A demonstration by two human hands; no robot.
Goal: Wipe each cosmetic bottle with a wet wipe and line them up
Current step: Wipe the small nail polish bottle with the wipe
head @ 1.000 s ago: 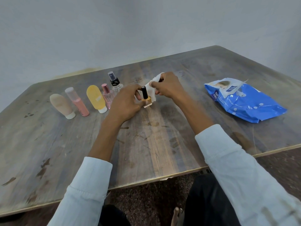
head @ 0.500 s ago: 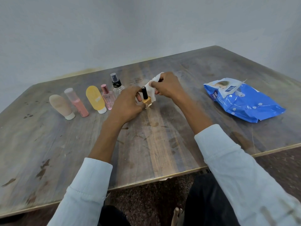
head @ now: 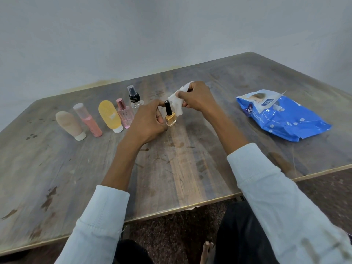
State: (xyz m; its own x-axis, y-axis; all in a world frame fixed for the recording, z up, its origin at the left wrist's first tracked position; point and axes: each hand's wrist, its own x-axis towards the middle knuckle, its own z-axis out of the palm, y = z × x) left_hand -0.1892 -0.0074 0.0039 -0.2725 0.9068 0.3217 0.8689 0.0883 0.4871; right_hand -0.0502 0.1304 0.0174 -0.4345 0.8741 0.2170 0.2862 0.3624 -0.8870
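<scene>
Holding a small gold nail polish bottle (head: 170, 119) upright on the wooden table (head: 182, 168), our left hand (head: 147, 121) curls its fingers around the bottle's base; the black cap stands free above the fingers. Our right hand (head: 198, 98) pinches a crumpled white wet wipe (head: 176, 102) just behind and beside that cap, fingers closed on the cloth. Whether the wipe touches the cap we cannot tell.

To the left runs a row of five other containers, close together. Farthest left is a beige tube (head: 69, 124) standing on its white cap, opaque. Next comes a slim pink bottle (head: 88, 121) with a clear cap, its lower part filled with pink. Then a yellow tube (head: 110, 116) on a white cap, its contents hidden by its coloured wall. Beside it stands a pink perfume bottle (head: 124, 115) with a rosy metallic cap, pale pink liquid showing through the glass. Behind our left hand is a clear spray bottle (head: 134, 99) with a black nozzle; its body is partly hidden, so we cannot judge its fill.

Well apart on the right lies a blue wipes pack (head: 283, 119), its flap peeled open with a bit of white tissue showing at the opening.
</scene>
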